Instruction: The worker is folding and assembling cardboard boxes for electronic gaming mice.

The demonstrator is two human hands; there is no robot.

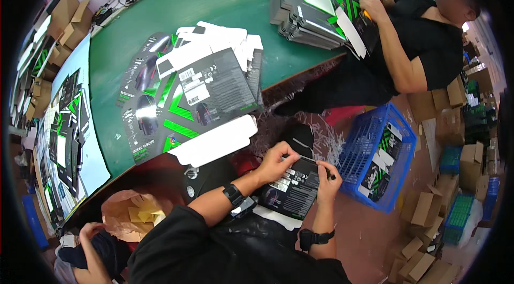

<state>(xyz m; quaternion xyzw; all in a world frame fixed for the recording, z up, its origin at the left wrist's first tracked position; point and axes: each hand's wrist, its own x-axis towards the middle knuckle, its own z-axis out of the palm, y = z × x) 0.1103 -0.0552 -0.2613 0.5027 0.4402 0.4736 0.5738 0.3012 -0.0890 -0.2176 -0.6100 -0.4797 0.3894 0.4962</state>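
Observation:
A black flat printed carton blank (292, 192) lies over my lap, with a white flap at its lower end. My left hand (276, 163) is closed in a pinch at the blank's upper left edge. At the upper right edge my right hand (327, 177) is closed, its thumb and finger against the carton's corner. A small dark thing shows between the right fingers, too small to name. Ahead on the green table (107, 96) lies a fanned pile of similar carton blanks (222, 83), black and green with white flaps.
To my right, a blue plastic crate (350, 158) on the floor holds several printed pieces, with paper shreds beside it. A co-worker (407, 37) handles a blank by a stack of cartons (300, 10). A brown paper bag (126, 214) stands at left, near another person's arm (91, 252).

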